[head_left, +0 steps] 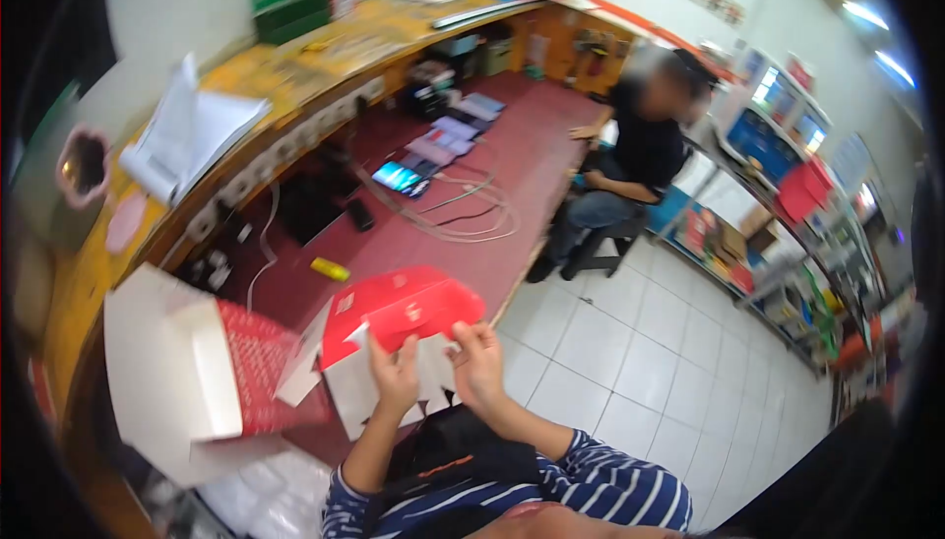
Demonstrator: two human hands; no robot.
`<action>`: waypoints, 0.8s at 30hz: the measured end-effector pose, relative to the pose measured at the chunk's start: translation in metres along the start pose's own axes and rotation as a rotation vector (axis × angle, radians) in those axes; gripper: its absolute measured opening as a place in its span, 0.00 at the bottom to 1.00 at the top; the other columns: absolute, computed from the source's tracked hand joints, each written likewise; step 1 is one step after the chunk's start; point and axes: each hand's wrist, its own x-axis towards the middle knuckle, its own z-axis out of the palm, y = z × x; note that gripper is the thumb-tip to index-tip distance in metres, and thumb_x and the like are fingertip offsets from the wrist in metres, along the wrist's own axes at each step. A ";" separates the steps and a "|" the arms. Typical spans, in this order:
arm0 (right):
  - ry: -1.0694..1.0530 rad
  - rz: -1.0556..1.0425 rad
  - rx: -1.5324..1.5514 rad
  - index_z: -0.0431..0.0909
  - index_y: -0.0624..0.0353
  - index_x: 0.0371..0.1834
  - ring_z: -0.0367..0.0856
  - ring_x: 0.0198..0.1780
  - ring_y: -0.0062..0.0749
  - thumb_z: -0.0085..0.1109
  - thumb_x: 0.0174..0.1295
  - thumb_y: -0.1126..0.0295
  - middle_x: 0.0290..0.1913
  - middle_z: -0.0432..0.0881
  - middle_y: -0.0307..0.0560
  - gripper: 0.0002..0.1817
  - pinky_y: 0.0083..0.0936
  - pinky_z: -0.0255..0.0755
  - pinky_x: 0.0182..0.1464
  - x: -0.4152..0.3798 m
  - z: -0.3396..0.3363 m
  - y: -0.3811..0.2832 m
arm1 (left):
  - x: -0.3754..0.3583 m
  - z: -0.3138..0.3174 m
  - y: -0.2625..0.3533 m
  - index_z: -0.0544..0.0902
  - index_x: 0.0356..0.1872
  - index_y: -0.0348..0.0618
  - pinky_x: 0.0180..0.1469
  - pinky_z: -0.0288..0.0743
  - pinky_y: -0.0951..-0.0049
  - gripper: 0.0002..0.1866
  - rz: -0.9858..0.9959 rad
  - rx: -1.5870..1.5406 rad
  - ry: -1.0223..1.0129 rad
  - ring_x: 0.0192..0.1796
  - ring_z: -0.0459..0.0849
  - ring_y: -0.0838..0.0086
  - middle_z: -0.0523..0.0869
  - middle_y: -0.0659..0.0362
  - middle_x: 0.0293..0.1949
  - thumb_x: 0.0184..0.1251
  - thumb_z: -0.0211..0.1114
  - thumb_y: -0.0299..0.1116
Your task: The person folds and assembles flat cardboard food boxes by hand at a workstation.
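The left hand [396, 374] and the right hand [476, 360] sit close together at the lower middle of the view, both gripping one red-and-white carton [399, 334] by its lower white part, fingers curled on the card. The carton is held up just above and beyond the hands, over the near edge of the maroon counter [512, 175]. Its long axis runs left to right, with the red flap tilted up and away. The left hand is under the middle, the right hand nearer the right end.

A small pale mark shows on the red flap, but no writing on it can be read.

Left of the hands lies a larger open white box [177, 372] with a red patterned lining. Farther out are a yellow marker-like object [331, 269], coiled cables [463, 209] and phones [402, 177]. A seated person [630, 170] is beyond the counter.
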 end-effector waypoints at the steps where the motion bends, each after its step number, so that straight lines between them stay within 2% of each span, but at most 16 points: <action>1: -0.008 0.039 0.027 0.72 0.51 0.27 0.74 0.31 0.18 0.55 0.53 0.73 0.31 0.76 0.33 0.03 0.19 0.69 0.31 0.001 0.000 -0.003 | 0.001 -0.003 -0.003 0.58 0.54 0.33 0.50 0.65 0.74 0.23 0.032 0.053 -0.031 0.48 0.71 0.74 0.70 0.54 0.47 0.56 0.54 0.23; 3: -0.023 0.111 0.042 0.72 0.50 0.28 0.74 0.31 0.17 0.54 0.54 0.71 0.31 0.76 0.32 0.02 0.18 0.68 0.32 -0.003 0.003 0.004 | 0.000 -0.009 -0.006 0.59 0.53 0.33 0.49 0.66 0.74 0.23 0.054 0.118 -0.029 0.48 0.71 0.75 0.71 0.55 0.46 0.56 0.54 0.22; 6: -0.037 0.233 0.044 0.70 0.52 0.32 0.72 0.31 0.17 0.53 0.55 0.73 0.30 0.74 0.34 0.03 0.17 0.68 0.32 -0.011 0.011 0.007 | -0.002 -0.012 -0.005 0.60 0.53 0.34 0.51 0.64 0.74 0.22 -0.001 0.049 -0.104 0.49 0.70 0.75 0.72 0.56 0.45 0.56 0.53 0.22; 8: -0.058 0.138 0.012 0.69 0.52 0.35 0.71 0.30 0.17 0.52 0.55 0.73 0.30 0.74 0.34 0.05 0.18 0.67 0.32 -0.007 0.014 0.003 | -0.001 -0.017 -0.004 0.60 0.53 0.34 0.54 0.60 0.75 0.21 -0.143 -0.148 -0.167 0.52 0.68 0.76 0.72 0.56 0.46 0.57 0.53 0.24; 9: -0.120 0.161 0.058 0.69 0.53 0.36 0.71 0.30 0.17 0.53 0.54 0.74 0.31 0.74 0.34 0.07 0.17 0.66 0.31 -0.003 0.011 0.000 | 0.002 -0.023 0.002 0.60 0.54 0.36 0.56 0.57 0.72 0.22 -0.189 -0.143 -0.279 0.52 0.68 0.73 0.70 0.56 0.49 0.62 0.48 0.36; 10: -0.128 0.170 0.056 0.69 0.53 0.36 0.71 0.30 0.17 0.53 0.54 0.74 0.31 0.74 0.34 0.07 0.17 0.66 0.31 0.001 0.010 -0.005 | 0.006 -0.026 0.009 0.60 0.54 0.36 0.56 0.57 0.72 0.22 -0.186 -0.140 -0.268 0.52 0.68 0.73 0.70 0.56 0.49 0.62 0.48 0.36; 12: -0.161 0.106 0.025 0.69 0.54 0.37 0.71 0.30 0.18 0.54 0.53 0.76 0.31 0.74 0.35 0.09 0.16 0.65 0.31 0.007 0.009 -0.012 | 0.014 -0.028 0.025 0.63 0.54 0.40 0.58 0.56 0.65 0.24 -0.462 -1.160 -0.009 0.53 0.69 0.70 0.72 0.57 0.48 0.62 0.43 0.44; 13: -0.164 0.115 0.021 0.69 0.54 0.37 0.71 0.30 0.18 0.54 0.53 0.76 0.31 0.74 0.35 0.09 0.16 0.65 0.31 0.006 0.009 -0.012 | 0.017 -0.035 0.029 0.66 0.52 0.41 0.56 0.59 0.62 0.25 -0.488 -1.116 -0.050 0.51 0.70 0.67 0.73 0.55 0.46 0.61 0.39 0.48; 14: -0.159 -0.038 -0.106 0.69 0.57 0.39 0.72 0.31 0.19 0.55 0.50 0.78 0.33 0.75 0.37 0.12 0.17 0.66 0.32 0.005 0.008 -0.012 | 0.019 -0.042 0.024 0.66 0.52 0.41 0.56 0.59 0.62 0.25 -0.483 -1.118 -0.037 0.51 0.70 0.67 0.73 0.55 0.46 0.61 0.39 0.48; 16: -0.155 -0.342 -0.359 0.67 0.61 0.42 0.74 0.34 0.21 0.57 0.46 0.84 0.37 0.75 0.40 0.18 0.18 0.68 0.36 0.002 0.007 -0.009 | 0.020 -0.053 0.015 0.71 0.46 0.41 0.54 0.61 0.64 0.20 -0.442 -0.936 -0.203 0.49 0.71 0.69 0.75 0.56 0.44 0.60 0.44 0.45; 17: -0.110 -0.398 -0.366 0.65 0.64 0.45 0.75 0.39 0.25 0.57 0.44 0.87 0.40 0.75 0.44 0.23 0.22 0.69 0.44 0.000 0.010 -0.009 | 0.015 -0.050 0.013 0.75 0.38 0.41 0.51 0.63 0.67 0.14 -0.359 -0.521 -0.061 0.46 0.73 0.73 0.77 0.59 0.40 0.59 0.49 0.39; 18: -0.116 -0.387 -0.371 0.65 0.64 0.45 0.75 0.39 0.25 0.57 0.44 0.87 0.40 0.75 0.44 0.23 0.22 0.69 0.44 -0.005 0.012 -0.006 | 0.012 -0.045 0.019 0.76 0.35 0.40 0.50 0.64 0.72 0.09 -0.317 -0.428 -0.134 0.43 0.74 0.77 0.78 0.62 0.37 0.56 0.55 0.32; 20: -0.206 -0.328 -0.252 0.63 0.64 0.48 0.74 0.44 0.29 0.57 0.43 0.88 0.43 0.73 0.46 0.26 0.25 0.67 0.49 -0.021 0.013 0.008 | -0.004 -0.022 0.015 0.76 0.36 0.40 0.49 0.64 0.74 0.08 -0.153 -0.169 -0.014 0.42 0.74 0.79 0.79 0.63 0.37 0.56 0.57 0.31; 21: -0.226 -0.321 -0.186 0.62 0.65 0.49 0.72 0.47 0.29 0.57 0.42 0.89 0.46 0.71 0.48 0.27 0.27 0.66 0.51 -0.025 0.013 0.020 | -0.012 -0.019 0.012 0.77 0.37 0.40 0.51 0.62 0.74 0.10 -0.168 -0.315 -0.037 0.44 0.73 0.79 0.79 0.62 0.39 0.56 0.59 0.33; 22: -0.199 -0.219 -0.057 0.61 0.65 0.51 0.70 0.50 0.30 0.58 0.41 0.89 0.48 0.69 0.48 0.30 0.28 0.65 0.52 -0.031 0.020 0.024 | -0.013 -0.021 0.010 0.77 0.37 0.40 0.51 0.62 0.74 0.10 -0.170 -0.315 -0.030 0.44 0.73 0.79 0.79 0.62 0.39 0.56 0.59 0.33; 24: -0.241 -0.189 -0.175 0.63 0.65 0.50 0.70 0.49 0.29 0.58 0.42 0.87 0.48 0.70 0.48 0.28 0.26 0.66 0.50 -0.020 0.013 0.023 | -0.009 -0.024 0.011 0.77 0.36 0.40 0.47 0.64 0.77 0.07 -0.307 -0.431 0.042 0.40 0.73 0.82 0.79 0.63 0.37 0.58 0.56 0.30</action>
